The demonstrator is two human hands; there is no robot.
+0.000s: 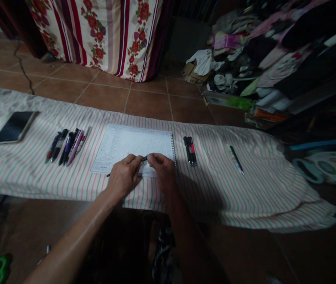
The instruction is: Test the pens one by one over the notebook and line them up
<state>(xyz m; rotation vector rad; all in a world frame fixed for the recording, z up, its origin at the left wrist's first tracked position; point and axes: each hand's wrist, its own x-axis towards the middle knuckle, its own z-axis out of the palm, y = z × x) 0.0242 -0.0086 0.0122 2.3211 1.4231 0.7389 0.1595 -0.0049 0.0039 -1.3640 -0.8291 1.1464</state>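
My left hand (123, 175) is closed over the lower part of a spiral notebook (126, 138), its thumb and fingers on a dark pen (144, 159). From the other side, the fingertips of my right hand (163, 167) pinch the same pen's right end. A small dark tip (109, 174) sticks out left of my left hand; whether it belongs to that pen is hidden. Faint writing and printed lines cover the notebook's page. To its right lie a black pen (188, 152) and a black-and-red pen (192, 152), side by side.
Several pens (67, 146) lie in a group left of the notebook, with a phone (15, 127) farther left. Another pen (235, 159) lies at the right on the striped cloth (259, 189). Beyond are a floral curtain (102, 35) and piled clothes (244, 47).
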